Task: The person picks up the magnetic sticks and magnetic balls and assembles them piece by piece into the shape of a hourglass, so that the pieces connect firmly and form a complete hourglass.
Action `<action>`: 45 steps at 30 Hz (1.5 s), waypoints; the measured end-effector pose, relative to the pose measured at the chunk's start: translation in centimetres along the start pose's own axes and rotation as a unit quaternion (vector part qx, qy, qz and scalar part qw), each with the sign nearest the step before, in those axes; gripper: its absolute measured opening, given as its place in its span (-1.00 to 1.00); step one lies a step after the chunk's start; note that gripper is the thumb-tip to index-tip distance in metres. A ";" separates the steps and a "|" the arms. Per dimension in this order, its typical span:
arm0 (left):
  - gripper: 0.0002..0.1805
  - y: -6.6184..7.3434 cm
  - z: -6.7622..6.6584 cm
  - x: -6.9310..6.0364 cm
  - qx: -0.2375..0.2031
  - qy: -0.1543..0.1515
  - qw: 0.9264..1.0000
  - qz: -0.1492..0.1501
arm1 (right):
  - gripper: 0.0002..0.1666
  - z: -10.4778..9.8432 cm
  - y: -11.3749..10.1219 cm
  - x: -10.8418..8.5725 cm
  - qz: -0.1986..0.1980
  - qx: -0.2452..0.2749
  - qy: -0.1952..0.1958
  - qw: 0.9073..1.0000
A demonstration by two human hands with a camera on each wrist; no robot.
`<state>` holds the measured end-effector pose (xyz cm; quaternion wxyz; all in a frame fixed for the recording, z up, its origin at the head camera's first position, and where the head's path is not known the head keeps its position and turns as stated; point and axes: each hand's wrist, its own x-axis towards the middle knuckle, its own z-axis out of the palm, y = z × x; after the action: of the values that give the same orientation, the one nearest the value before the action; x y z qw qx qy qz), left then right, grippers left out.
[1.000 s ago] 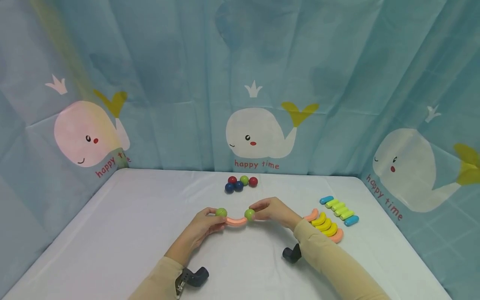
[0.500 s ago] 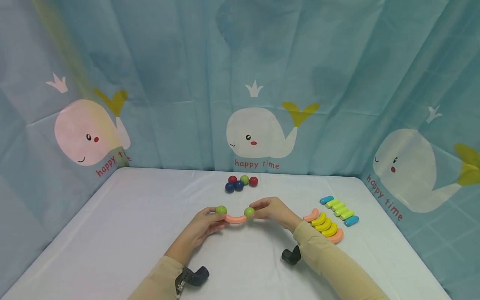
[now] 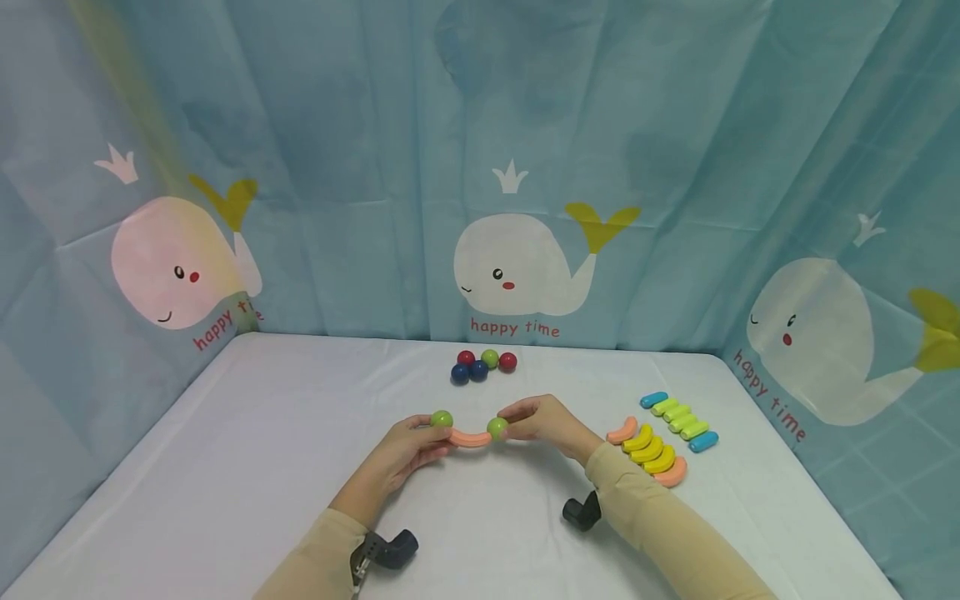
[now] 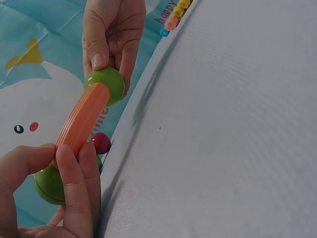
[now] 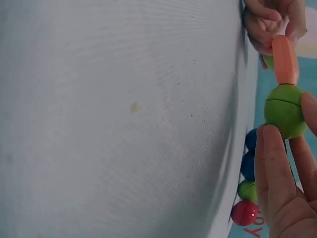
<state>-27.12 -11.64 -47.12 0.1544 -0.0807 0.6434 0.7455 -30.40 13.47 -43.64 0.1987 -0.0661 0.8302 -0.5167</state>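
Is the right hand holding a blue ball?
No, the right hand holds a green ball at one end of the curved orange piece.

A blue curtain (image 3: 337, 125), lightly creased, stretches from 9 through 12 to 3 o'clock. A pink whale (image 3: 153, 267) is printed at 10, a white whale (image 3: 510, 267) at 12 and a third whale (image 3: 817, 325) at 2, each with a crown (image 3: 511, 177) above and red lettering (image 3: 515, 328) below. A yellowish streak (image 3: 138, 108) descends at 10. The white tabletop (image 3: 300, 400) spreads toward 6 in soft light.
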 end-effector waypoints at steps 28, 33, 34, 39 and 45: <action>-0.59 0.1 0.5 -0.4 -0.033 0.014 0.998 -0.046 | -0.59 2.4 -0.4 0.1 0.006 0.027 0.050 0.998; -0.57 0.1 0.6 -0.6 -0.023 0.009 0.998 -0.051 | -0.60 2.8 -0.5 0.0 0.009 0.037 0.038 0.999; -0.57 0.1 0.6 -0.6 -0.022 0.009 0.998 -0.053 | -0.60 2.8 -0.6 0.0 0.011 0.041 0.037 0.998; -0.59 0.1 0.7 -0.6 -0.014 0.020 0.998 -0.057 | -0.61 2.9 -0.6 0.0 0.012 0.041 0.028 0.999; -0.63 0.0 0.8 -0.6 0.012 0.033 0.998 -0.054 | -0.61 2.7 -0.4 -0.1 0.020 0.016 0.029 0.999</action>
<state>-26.46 -10.89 -46.80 0.1740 -0.1374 0.6518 0.7252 -29.31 11.07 -44.34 0.1855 -0.0316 0.8286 -0.5273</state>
